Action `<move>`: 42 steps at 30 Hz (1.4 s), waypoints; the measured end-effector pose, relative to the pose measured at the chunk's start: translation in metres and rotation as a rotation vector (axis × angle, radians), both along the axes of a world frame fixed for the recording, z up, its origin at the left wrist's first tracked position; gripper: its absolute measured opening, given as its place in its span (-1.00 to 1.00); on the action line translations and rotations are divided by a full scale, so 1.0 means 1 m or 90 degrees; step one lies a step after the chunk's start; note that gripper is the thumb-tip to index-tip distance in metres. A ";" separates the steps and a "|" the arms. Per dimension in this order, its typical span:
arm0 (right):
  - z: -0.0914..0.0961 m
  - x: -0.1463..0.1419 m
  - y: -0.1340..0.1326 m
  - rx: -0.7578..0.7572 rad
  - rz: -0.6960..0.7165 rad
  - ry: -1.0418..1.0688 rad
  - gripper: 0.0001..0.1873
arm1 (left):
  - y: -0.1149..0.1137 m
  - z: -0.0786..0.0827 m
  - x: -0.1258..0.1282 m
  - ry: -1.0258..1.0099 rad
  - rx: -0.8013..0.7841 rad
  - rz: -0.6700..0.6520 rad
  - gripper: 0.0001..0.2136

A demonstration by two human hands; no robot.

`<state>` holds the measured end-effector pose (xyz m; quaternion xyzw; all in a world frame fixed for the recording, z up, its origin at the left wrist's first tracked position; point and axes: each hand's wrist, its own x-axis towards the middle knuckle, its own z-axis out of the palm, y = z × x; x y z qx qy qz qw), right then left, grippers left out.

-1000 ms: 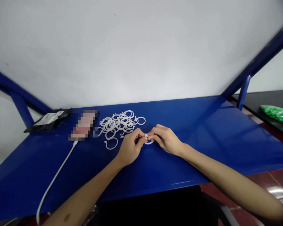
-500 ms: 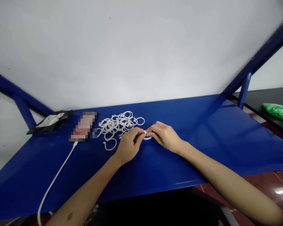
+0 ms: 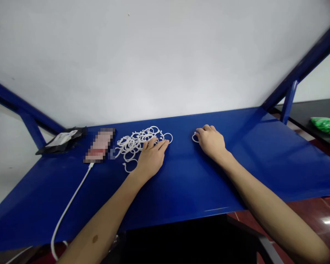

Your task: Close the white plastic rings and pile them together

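My left hand (image 3: 150, 157) reaches over the right side of a pile of thin white plastic rings (image 3: 129, 143), its fingers stretched out. Its fingertips are at a single ring (image 3: 170, 135) on the pile's right edge. Some of the pile is hidden under that hand. Farther right, my right hand (image 3: 211, 141) is closed, with its fingers on another white plastic ring (image 3: 193, 138). Only the left part of this ring shows, low over the blue table (image 3: 181, 183). Small knobbed ends show on several rings.
A phone (image 3: 99, 146) with a white cable (image 3: 71, 203) lies left of the pile. Beyond it sits a black plastic package (image 3: 62, 141) with a white label. Blue frame bars (image 3: 290, 101) rise at both sides. A green bag (image 3: 326, 125) rests on a dark surface at right.
My hands have come apart from holding one ring together. The right hand moved right and away from me with a ring. The left let go and opened over the pile.
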<state>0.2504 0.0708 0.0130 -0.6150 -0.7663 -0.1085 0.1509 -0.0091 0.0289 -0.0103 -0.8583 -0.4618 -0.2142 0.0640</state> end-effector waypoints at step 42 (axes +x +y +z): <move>0.009 -0.052 -0.046 -0.301 0.335 0.715 -0.80 | -0.024 0.028 0.004 -0.374 -0.122 -0.011 -0.92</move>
